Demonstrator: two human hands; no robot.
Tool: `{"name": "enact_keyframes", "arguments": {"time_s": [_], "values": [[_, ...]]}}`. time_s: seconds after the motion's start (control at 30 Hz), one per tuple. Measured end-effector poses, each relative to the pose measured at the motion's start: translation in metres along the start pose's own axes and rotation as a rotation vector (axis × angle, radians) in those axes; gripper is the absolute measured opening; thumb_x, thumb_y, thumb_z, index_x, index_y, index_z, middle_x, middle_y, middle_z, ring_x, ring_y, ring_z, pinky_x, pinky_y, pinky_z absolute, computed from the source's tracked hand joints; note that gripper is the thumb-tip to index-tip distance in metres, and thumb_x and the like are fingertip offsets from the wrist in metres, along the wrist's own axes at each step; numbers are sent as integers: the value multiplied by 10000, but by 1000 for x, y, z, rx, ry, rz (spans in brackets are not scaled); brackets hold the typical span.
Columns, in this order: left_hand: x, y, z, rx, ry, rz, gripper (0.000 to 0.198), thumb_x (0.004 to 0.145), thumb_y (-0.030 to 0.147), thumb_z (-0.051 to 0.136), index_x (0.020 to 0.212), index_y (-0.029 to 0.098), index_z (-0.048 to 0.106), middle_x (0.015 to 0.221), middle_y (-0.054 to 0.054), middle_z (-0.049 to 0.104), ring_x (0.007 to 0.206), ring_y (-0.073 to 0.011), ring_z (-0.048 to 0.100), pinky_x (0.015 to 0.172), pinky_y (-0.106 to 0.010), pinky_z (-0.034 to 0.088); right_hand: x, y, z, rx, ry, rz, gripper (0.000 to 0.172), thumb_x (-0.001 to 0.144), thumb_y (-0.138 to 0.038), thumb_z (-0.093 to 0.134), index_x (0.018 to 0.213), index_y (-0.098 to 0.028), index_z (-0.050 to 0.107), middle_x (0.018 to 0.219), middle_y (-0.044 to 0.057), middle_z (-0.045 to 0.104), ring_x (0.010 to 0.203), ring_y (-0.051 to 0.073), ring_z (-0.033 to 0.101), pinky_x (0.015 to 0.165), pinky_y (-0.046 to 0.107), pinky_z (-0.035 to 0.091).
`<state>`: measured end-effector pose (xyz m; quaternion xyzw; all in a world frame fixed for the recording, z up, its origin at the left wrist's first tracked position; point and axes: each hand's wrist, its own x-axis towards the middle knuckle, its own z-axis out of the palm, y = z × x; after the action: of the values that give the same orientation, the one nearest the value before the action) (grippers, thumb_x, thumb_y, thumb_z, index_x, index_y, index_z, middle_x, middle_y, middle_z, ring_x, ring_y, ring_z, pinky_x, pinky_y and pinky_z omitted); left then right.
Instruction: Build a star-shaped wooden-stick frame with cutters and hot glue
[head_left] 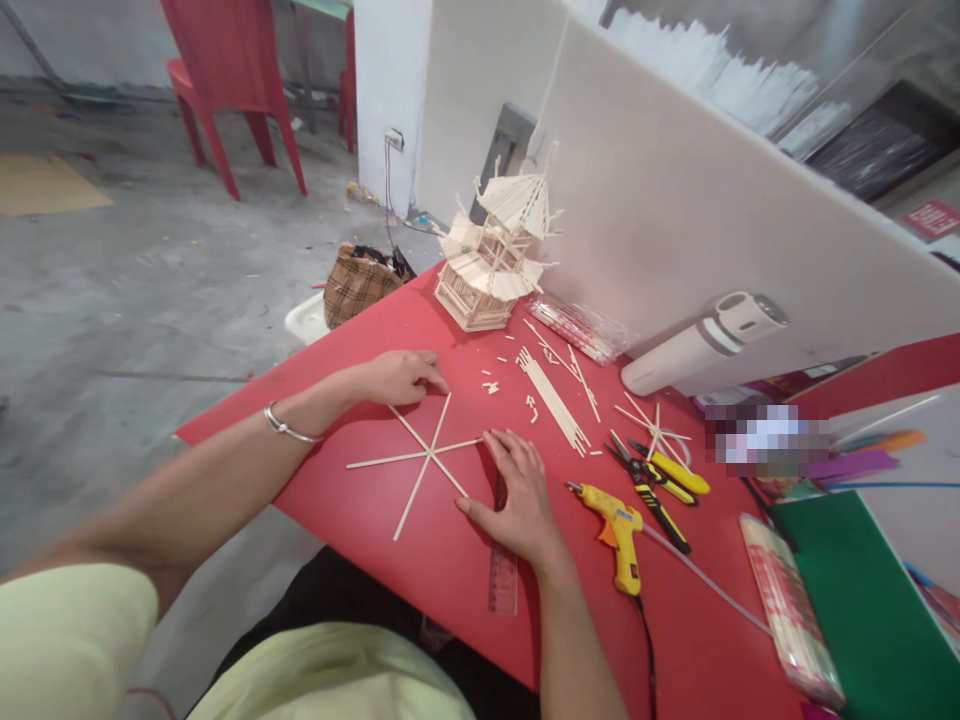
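A six-armed star of thin wooden sticks (pixel 430 453) lies flat on the red table, its arms meeting at the centre. At its far side, my left hand (pixel 396 378) has bent fingers, with one fingertip by an upper stick end; its thumb is partly hidden. My right hand (pixel 517 490) is spread at the star's right side. Its fingers touch one stick end and its thumb rests near another, without gripping. A clear ruler (pixel 503 580) lies partly beneath my right hand.
Beyond stand a stick-built pagoda (pixel 491 260) and a white bottle (pixel 701 345). Loose sticks (pixel 553 400) lie near a smaller star (pixel 657 432). To the right are a yellow glue gun (pixel 616 530), cutting pliers (pixel 652 490) and a stick pack (pixel 791 610). A partition (pixel 675 200) borders the table.
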<state>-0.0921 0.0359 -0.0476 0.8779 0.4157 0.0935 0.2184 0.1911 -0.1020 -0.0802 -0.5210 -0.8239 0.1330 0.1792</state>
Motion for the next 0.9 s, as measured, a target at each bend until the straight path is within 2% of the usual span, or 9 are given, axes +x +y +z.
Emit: {"name": "enact_keyframes", "arguments": {"time_s": [0.33, 0.53, 0.9], "values": [[0, -4, -1, -14, -33, 30, 540, 754, 85, 494, 1172, 273, 780, 1121, -21, 680, 895, -130, 649, 861, -193, 469, -1, 3, 2, -9, 6, -11, 856, 855, -646, 657, 1580, -287, 378, 1552, 95, 477, 1490, 329, 370, 1251, 599, 248], [5, -12, -5, -70, -71, 100, 532, 753, 80, 505, 1171, 263, 778, 1074, -21, 683, 910, -137, 642, 851, -185, 463, -1, 2, 1, 2, -8, 3, 858, 855, -654, 653, 1582, -289, 378, 1559, 97, 468, 1499, 337, 352, 1248, 606, 248], [7, -15, -8, -62, -110, 113, 507, 765, 141, 529, 1199, 253, 767, 1071, -19, 670, 835, -118, 628, 826, -184, 467, -1, 3, 2, -7, -5, -3, 866, 854, -654, 658, 1578, -267, 382, 1562, 100, 466, 1497, 324, 354, 1259, 590, 232]]}}
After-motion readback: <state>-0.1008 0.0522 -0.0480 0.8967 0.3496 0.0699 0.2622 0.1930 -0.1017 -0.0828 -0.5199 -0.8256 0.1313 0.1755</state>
